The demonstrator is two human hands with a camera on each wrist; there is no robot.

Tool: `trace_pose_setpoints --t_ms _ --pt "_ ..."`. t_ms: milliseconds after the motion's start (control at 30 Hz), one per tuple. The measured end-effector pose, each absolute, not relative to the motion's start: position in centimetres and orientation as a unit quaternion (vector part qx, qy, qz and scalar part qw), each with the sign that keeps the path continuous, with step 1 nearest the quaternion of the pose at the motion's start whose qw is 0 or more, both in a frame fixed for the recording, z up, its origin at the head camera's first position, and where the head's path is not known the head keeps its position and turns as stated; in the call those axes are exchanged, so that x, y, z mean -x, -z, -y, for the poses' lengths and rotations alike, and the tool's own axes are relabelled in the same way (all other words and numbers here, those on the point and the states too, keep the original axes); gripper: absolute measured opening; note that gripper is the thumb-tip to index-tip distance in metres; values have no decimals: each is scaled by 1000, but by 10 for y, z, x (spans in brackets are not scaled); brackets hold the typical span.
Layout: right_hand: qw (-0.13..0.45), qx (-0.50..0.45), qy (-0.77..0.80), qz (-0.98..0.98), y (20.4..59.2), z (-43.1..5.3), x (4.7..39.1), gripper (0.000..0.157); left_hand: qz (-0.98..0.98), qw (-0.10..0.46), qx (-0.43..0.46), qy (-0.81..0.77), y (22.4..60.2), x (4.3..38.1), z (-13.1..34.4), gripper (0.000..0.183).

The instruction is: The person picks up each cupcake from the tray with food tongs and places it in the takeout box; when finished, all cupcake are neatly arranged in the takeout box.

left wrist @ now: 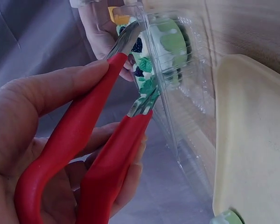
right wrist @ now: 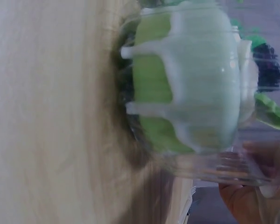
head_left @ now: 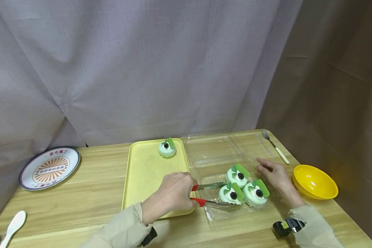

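My left hand (head_left: 176,192) grips red-handled tongs (head_left: 199,202). The tongs' metal arms are spread around the left one of three mint-green toy-like cupcakes (head_left: 227,196), each topped with a dark berry and green leaf pieces. All three stand close together in the base of a clear plastic container (left wrist: 170,126). At the container's right side, my right hand (head_left: 276,175) holds its edge with thumb and fingers; in the right wrist view part of that hand shows through the clear wall. Another such cupcake (head_left: 167,148) sits at the back of a yellow tray (head_left: 136,182).
The container's clear lid (head_left: 212,148) lies folded back behind it. A yellow bowl (head_left: 314,182) and a fork (head_left: 277,148) are at the right edge. At left are a patterned plate (head_left: 49,168) and white spoons (head_left: 16,224). Curtains hang behind and right.
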State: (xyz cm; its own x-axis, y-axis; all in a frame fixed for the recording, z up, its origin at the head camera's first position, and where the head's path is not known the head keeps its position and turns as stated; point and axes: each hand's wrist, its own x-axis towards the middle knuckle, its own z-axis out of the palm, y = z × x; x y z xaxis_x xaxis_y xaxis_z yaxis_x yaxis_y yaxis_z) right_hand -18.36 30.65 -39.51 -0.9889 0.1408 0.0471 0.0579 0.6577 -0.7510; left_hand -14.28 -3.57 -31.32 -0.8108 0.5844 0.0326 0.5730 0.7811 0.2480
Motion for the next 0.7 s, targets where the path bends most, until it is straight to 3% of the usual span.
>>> trace_pose_setpoints --t_ms 200,400,567,700 --pt "53 57 -411 908 396 -307 184 40 -944 23 -307 -120 313 141 36 37" --pt "39 65 -416 906 395 -308 184 42 -944 32 -299 -134 313 144 38 19" --pt "30 73 -412 908 394 -307 184 43 -945 34 -287 -155 310 150 46 44" --pt "31 73 -415 906 394 -307 184 43 -944 28 -270 -185 307 157 56 51"
